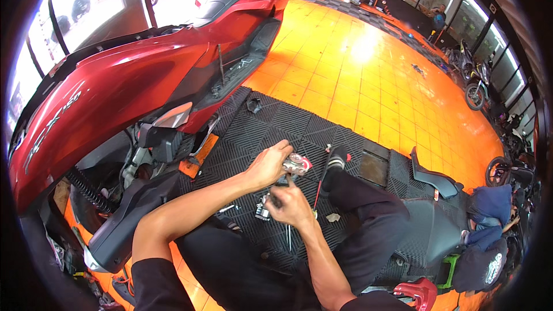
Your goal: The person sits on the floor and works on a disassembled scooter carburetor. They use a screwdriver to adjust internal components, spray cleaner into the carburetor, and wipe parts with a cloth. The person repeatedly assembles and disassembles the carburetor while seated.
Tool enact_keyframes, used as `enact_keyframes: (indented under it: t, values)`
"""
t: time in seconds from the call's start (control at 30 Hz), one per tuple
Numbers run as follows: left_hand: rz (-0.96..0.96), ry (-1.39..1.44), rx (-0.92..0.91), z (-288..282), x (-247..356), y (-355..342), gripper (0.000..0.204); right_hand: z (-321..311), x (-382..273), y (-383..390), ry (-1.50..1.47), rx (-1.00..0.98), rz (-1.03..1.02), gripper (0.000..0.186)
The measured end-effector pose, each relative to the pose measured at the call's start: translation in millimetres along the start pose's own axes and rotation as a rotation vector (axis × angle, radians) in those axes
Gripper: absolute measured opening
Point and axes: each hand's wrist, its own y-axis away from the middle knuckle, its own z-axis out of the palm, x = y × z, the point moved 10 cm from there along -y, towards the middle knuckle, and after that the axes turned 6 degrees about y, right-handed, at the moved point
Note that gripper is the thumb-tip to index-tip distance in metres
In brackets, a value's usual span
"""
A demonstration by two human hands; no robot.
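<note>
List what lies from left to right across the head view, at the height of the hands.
Red scooter body → orange tool → left hand → small clear packet → shoe → black panel → blue cloth.
</note>
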Motion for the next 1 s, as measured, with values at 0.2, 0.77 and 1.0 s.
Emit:
enact_keyframes:
  t: [0.2, 0.77, 1.0]
  values:
    - [0.006, -0.018, -0.025, 6.2, 9.0, -1.8, 0.023, -16.4, 20.3, 10.4, -0.273, 0.237, 0.133, 0.015]
    - [-0.018, -0.050, -0.037, 13.2, -14.0, 2.9, 0.025, -14.1, 14.8, 7.2, -0.329, 0.264, 0.077, 0.010]
    - [-0.039, -0.058, -0.057, 21.8, -3.1, 5.0, 0.025, -13.7, 68.0, 37.7, -1.341, 0.789, 0.441, 0.028]
